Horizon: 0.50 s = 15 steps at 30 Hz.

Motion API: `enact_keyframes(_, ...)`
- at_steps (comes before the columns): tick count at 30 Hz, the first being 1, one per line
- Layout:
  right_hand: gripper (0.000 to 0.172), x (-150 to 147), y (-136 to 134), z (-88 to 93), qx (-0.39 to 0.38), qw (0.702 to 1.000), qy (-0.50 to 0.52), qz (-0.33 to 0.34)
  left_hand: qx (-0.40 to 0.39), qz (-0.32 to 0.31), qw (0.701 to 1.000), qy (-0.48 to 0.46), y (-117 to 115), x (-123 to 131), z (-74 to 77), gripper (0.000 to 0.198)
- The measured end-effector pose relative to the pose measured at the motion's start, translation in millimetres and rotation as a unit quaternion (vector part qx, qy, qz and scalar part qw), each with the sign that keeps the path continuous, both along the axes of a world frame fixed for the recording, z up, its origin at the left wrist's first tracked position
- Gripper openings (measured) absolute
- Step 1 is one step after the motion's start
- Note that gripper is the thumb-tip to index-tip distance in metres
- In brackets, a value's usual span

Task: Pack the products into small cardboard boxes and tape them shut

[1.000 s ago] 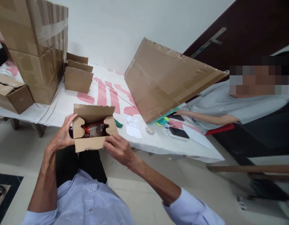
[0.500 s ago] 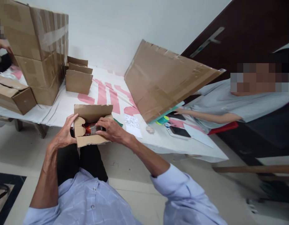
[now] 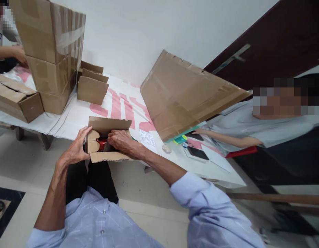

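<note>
An open cardboard box (image 3: 110,157) is held at the table's near edge, its flaps spread. My left hand (image 3: 76,147) grips its left end, thumb on the near side and fingers towards the far side. Inside lies a red packet (image 3: 102,144), partly covered by a scalloped inner flap (image 3: 92,141). My right hand (image 3: 122,142) reaches into the box from the right with its fingers bent down. Its fingertips and whatever they hold are hidden inside.
Stacked cartons (image 3: 48,72) and smaller open boxes (image 3: 92,88) stand on the left. A large cardboard sheet (image 3: 190,96) leans at the back. On the right lie a phone (image 3: 198,153), a tape roll (image 3: 180,139) and a co-worker's arm (image 3: 226,137). Another person's hand (image 3: 20,55) shows far left.
My right hand has gone deeper into the box, fingers curled further down, covering more of the contents. My left hand keeps its hold. The whole view has shifted slightly.
</note>
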State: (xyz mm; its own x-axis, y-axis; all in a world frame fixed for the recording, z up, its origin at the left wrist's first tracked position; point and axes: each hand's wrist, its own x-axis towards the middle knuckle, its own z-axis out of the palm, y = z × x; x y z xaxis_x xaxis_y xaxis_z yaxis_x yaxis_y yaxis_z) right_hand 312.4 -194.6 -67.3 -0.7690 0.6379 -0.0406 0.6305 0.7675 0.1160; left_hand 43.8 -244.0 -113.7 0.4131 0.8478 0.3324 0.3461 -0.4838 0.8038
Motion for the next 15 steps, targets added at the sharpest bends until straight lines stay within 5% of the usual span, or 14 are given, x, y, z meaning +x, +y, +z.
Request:
enact_keyframes(7,0.030,25.6,-9.5,39.0,0.028,0.970,0.241,-0.009,-0.001,0.015,0.999,-0.028,4.1,-3.3,3.5,0.116)
enact_keyframes(15,0.026,44.9,-4.8,101.7,0.033,0.880,0.462,-0.105,0.010,0.012,1.000,-0.024,61.4,-0.4,6.6,0.119)
